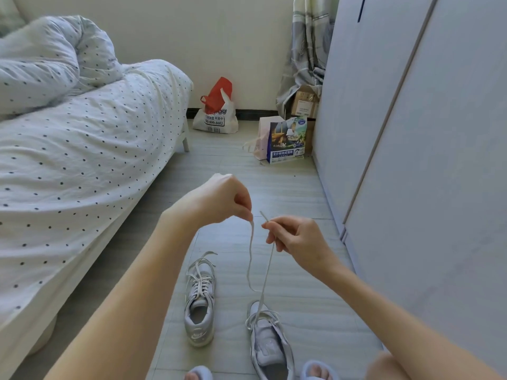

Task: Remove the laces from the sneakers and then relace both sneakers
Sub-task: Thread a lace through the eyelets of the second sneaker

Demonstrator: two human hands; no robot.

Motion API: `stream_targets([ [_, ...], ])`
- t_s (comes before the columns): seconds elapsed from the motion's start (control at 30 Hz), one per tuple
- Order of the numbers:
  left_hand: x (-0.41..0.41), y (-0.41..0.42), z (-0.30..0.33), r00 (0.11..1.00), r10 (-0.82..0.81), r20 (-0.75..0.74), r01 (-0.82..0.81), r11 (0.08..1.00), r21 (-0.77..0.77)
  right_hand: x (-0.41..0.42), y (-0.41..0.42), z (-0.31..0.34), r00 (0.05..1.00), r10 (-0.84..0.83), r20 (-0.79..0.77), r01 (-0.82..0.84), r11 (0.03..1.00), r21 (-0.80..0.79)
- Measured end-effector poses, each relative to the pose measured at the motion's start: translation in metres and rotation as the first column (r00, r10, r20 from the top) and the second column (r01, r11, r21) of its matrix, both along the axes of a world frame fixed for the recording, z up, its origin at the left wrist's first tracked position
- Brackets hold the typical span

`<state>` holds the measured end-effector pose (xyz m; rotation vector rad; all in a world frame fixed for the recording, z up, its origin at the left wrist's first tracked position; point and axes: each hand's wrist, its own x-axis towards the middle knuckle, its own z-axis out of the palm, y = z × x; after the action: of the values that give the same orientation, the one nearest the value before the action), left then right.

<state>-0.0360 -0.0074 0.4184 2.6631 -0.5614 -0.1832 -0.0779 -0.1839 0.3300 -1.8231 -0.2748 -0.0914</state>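
Above the right sneaker [267, 341], left hand [219, 198] and right hand [296, 239] pinching lace [251, 259] ends

One wide-angle view is given, taken from head height — aimed forward and down at the floor [288, 187], the bed [82, 160] kept left, the wardrobe [411, 133] right, both hands close beneath.

sneakers [199, 300] on floor [301, 270] — right of bed [82, 160]
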Motion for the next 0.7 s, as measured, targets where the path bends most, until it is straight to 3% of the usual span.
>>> stream_targets([
  [0.33,-0.002,-0.014,-0.012,0.994,-0.112,0.018,0.113,0.993,-0.046,0.000,0.000,0.001,1.000,-0.009,0.026,0.010,0.999,-0.038],
  [0.5,-0.003,-0.016,-0.014,0.992,-0.118,0.040,0.123,0.982,-0.142,-0.001,-0.003,0.002,0.999,-0.047,0.015,0.047,0.999,-0.014],
  [0.7,0.000,-0.014,-0.008,0.989,-0.119,0.085,0.134,0.969,-0.206,0.001,-0.007,0.005,0.982,0.058,-0.178,-0.033,0.989,0.142],
])
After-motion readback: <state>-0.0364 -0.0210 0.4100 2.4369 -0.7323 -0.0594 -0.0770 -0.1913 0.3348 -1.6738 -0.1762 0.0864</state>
